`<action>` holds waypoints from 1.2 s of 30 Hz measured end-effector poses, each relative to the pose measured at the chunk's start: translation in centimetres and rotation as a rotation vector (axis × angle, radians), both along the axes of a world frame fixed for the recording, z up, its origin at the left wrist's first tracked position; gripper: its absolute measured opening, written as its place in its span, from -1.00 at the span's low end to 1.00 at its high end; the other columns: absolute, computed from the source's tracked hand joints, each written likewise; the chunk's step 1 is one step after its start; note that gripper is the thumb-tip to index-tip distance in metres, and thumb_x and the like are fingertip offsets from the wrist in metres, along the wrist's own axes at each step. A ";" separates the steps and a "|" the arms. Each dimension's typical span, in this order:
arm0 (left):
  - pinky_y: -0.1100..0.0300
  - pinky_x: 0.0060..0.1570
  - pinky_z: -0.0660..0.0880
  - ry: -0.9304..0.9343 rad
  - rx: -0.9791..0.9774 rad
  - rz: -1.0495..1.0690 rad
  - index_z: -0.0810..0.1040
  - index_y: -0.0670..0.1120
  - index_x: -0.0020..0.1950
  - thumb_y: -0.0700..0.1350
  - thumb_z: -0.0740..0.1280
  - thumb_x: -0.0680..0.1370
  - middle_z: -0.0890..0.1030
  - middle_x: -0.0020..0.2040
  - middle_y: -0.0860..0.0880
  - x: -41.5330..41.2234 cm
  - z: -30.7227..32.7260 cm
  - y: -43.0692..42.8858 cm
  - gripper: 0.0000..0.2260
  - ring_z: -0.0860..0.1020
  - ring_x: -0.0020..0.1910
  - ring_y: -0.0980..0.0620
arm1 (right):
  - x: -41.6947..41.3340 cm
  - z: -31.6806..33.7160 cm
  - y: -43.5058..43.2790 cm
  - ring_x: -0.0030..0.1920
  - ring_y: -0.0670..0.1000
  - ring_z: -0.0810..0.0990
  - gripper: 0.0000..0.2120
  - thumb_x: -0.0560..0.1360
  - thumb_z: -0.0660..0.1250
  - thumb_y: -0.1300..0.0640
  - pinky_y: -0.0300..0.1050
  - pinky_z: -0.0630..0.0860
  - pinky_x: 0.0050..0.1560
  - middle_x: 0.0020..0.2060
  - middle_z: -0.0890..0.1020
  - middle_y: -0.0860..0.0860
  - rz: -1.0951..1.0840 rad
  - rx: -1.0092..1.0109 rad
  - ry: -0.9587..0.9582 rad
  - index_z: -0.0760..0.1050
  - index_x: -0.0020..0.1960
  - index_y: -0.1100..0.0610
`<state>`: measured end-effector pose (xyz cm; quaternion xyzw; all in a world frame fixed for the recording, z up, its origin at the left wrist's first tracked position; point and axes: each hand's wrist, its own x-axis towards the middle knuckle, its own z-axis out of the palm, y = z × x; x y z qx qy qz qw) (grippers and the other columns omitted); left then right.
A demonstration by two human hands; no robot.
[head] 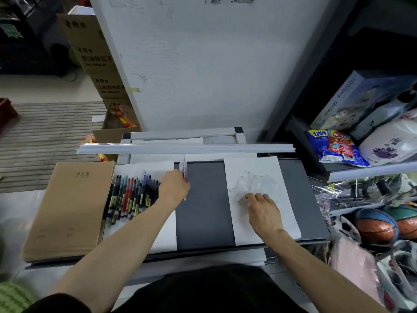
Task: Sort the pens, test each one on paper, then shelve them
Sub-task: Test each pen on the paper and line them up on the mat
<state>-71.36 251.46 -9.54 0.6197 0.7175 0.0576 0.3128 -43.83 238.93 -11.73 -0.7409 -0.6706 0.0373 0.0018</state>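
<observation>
- The left hand (174,185) lay knuckles up at the right edge of the left sheet of paper (164,236). Its bare forearm reached in from the lower left, across that sheet.
- Its fingers were curled around two red pens (183,169). The pens lay side by side, pointing away from the person, and stuck out of the hand at the far side. A short end also showed at the near side.
- These two pens were just over the border between the left sheet and the dark grey table top (203,211).
- The row of pens (132,196) lay close together on the left sheet, just left of the left hand. They were dark, green, red and purple pens with yellow labels.
- The right hand (263,211) lay palm down on the right sheet of paper (287,199), with the forearm coming in from the lower right.
- Its fingers were bent down onto a crumpled clear wrapper (253,182). I cannot tell if they pinched it or only pressed on it.
- A stack of brown notebooks (67,211) lay at the left end of the table, touching the left sheet.
- A shelf (370,171) with snack bags and balls stood to the right.
</observation>
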 end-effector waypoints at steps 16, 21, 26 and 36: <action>0.11 -0.36 0.49 0.252 0.043 -0.106 0.40 -0.13 -0.24 -0.10 0.42 0.56 0.54 -0.31 -0.07 -5.9 0.6 -2.9 -0.73 0.58 -0.30 -0.12 | -5.5 4.1 0.6 -0.04 -0.18 0.60 -0.90 0.62 0.38 0.19 -0.49 0.43 -0.03 -0.01 0.64 -0.05 -0.174 -0.028 0.774 0.66 0.08 0.07; 0.09 -0.31 0.53 0.244 0.005 -0.163 0.46 -0.19 -0.12 -0.20 0.36 0.52 0.52 -0.24 -0.09 -5.7 1.3 -3.3 -0.89 0.55 -0.25 -0.16 | -8.6 5.0 0.5 -0.10 -0.14 0.67 -0.92 0.62 0.39 0.14 -0.38 0.51 -0.05 -0.14 0.71 -0.10 -0.271 -0.003 0.993 0.64 0.08 0.02; 0.15 -0.38 0.40 0.215 -0.019 -0.136 0.45 -0.18 -0.21 -0.11 0.37 0.48 0.54 -0.29 -0.10 -5.2 2.3 -4.1 -0.81 0.50 -0.35 -0.06 | -10.4 5.5 0.6 -0.07 0.06 0.73 -0.92 0.64 0.35 0.24 -0.09 0.62 0.01 -0.17 0.75 0.06 -0.481 -0.036 1.396 0.58 0.12 0.16; 0.10 -0.39 0.29 -0.283 0.023 -0.017 0.43 -0.08 -0.23 -0.09 0.23 0.64 0.46 -0.45 0.01 -3.0 6.7 -8.8 -0.76 0.36 -0.47 0.03 | -9.6 7.7 1.4 -0.04 0.13 0.72 -0.77 0.59 0.40 0.34 -0.06 0.63 0.14 -0.14 0.72 0.20 -0.711 -0.042 1.854 0.59 0.24 0.28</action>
